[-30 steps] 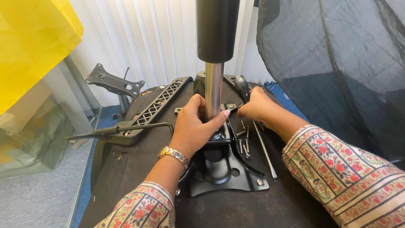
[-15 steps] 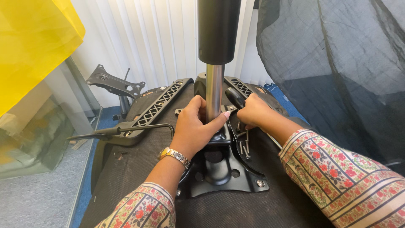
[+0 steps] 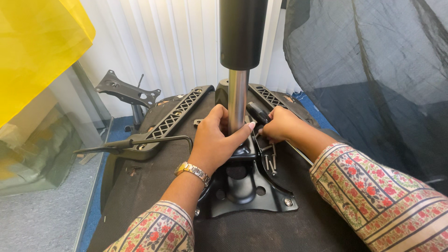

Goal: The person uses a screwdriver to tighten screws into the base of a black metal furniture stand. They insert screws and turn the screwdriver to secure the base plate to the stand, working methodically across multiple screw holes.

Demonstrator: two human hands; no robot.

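An office chair seat (image 3: 154,186) lies upside down in front of me. A black metal mechanism plate (image 3: 252,193) is bolted to its underside. A chrome gas cylinder (image 3: 238,98) with a black upper sleeve rises from the plate. My left hand (image 3: 214,140) wraps around the cylinder's base where it meets the plate. My right hand (image 3: 279,123) grips a black tool handle (image 3: 256,112) just right of the cylinder. Several metal rods or keys (image 3: 269,161) hang below that hand.
A black armrest (image 3: 175,114) and a lever (image 3: 135,142) lie along the seat's left side. A loose black bracket (image 3: 123,91) stands at the back left. A mesh chair back (image 3: 373,79) fills the right. Yellow plastic (image 3: 37,46) hangs over a glass panel (image 3: 46,144) at left.
My right hand has shifted left, closer to the cylinder, with the tool handle in it. My left hand has stayed on the cylinder's base.
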